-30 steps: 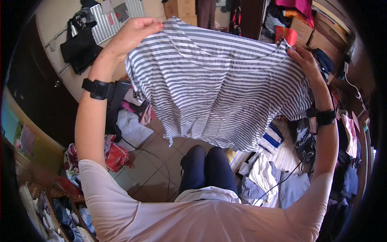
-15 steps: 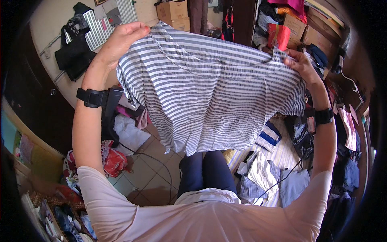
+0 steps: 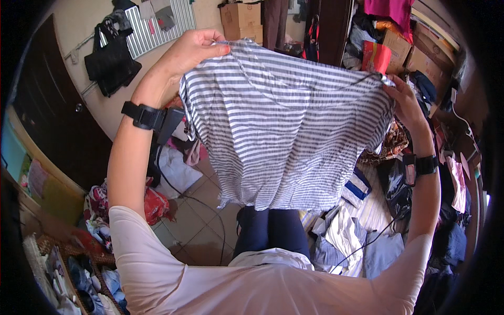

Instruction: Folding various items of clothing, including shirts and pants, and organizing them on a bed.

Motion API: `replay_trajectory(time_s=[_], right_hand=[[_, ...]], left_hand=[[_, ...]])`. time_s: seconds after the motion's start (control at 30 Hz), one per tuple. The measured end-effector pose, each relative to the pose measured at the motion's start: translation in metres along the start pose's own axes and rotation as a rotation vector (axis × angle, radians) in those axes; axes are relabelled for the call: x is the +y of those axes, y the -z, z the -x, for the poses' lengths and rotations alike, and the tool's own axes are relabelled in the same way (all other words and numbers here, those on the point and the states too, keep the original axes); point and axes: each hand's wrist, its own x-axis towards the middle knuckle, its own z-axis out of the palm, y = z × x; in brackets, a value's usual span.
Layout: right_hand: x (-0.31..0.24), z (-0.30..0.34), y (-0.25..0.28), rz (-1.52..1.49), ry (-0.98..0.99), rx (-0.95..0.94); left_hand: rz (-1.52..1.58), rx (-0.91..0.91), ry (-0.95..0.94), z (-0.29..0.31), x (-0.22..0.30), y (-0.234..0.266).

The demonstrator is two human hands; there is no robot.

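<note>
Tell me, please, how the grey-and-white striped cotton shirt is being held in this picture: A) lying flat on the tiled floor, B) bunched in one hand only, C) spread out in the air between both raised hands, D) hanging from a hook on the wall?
C: the left hand and the right hand each grip an upper corner of the grey-and-white striped cotton shirt, which hangs spread between them above the person's knees.

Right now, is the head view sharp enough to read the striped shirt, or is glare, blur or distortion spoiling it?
Head view: the striped shirt is sharp and evenly lit, stripes crisp, no glare; left hand and right hand show no motion blur; fisheye bends the edges toward the rim, with dark vignette corners; the cardboard boxes behind are slightly softer.
</note>
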Motion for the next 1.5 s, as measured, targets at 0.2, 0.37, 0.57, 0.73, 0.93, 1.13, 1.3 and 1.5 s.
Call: replay_trajectory(time_s=[0.2,0.37,0.57,0.73,0.93,1.13,1.3,1.5], right_hand=[[-0.008,-0.004,-0.010,0.210,0.050,0.111],[-0.006,-0.009,-0.022,0.243,0.029,0.190],[-0.012,0.000,-0.015,0.243,0.058,0.183],[-0.015,0.020,-0.028,0.373,0.076,0.312],[-0.009,0.025,-0.019,0.513,0.097,0.411],[-0.003,0.010,-0.007,0.367,0.074,0.317],[-0.003,0.006,-0.004,0.368,0.075,0.318],[-0.006,0.001,-0.053,-0.047,-0.100,0.221]], left_hand=[[0.037,-0.027,0.113,0.010,-0.014,-0.003],[-0.182,0.146,0.079,0.010,-0.038,-0.003],[-0.055,0.127,-0.184,0.023,-0.012,-0.025],[0.098,0.164,-0.113,0.037,-0.008,-0.033],[-0.052,0.264,-0.139,0.045,-0.005,-0.023],[-0.071,0.293,0.015,0.037,0.002,-0.021],[0.135,0.215,0.051,0.031,-0.003,-0.021],[0.184,0.101,0.126,0.016,-0.020,-0.023]])
